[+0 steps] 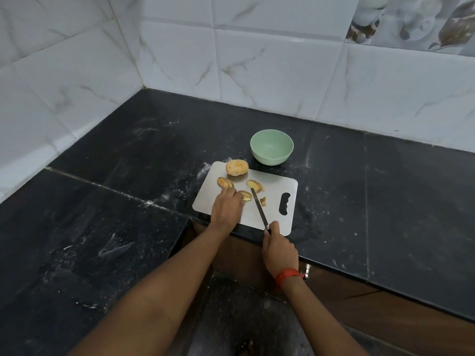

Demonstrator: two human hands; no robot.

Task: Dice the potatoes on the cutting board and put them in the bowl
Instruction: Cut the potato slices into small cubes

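Note:
A grey cutting board (272, 211) lies at the counter's front edge. One whole potato (237, 167) sits at its far left corner. Cut potato pieces lie nearer: one at the left (224, 182), one in the middle (255, 185), a small bit (263, 201). My left hand (227, 208) holds down a potato piece (245, 195) with curled fingertips. My right hand (277, 249) grips the handle of a knife (259, 208), whose dark blade points away, just right of that piece. The green bowl (272, 147) stands empty behind the board.
The black stone counter (128, 201) runs into a corner of white marble-look wall tiles (180, 60). Its front edge steps back beside the board, with brown cabinet fronts (359, 304) below. A red thread band circles my right wrist.

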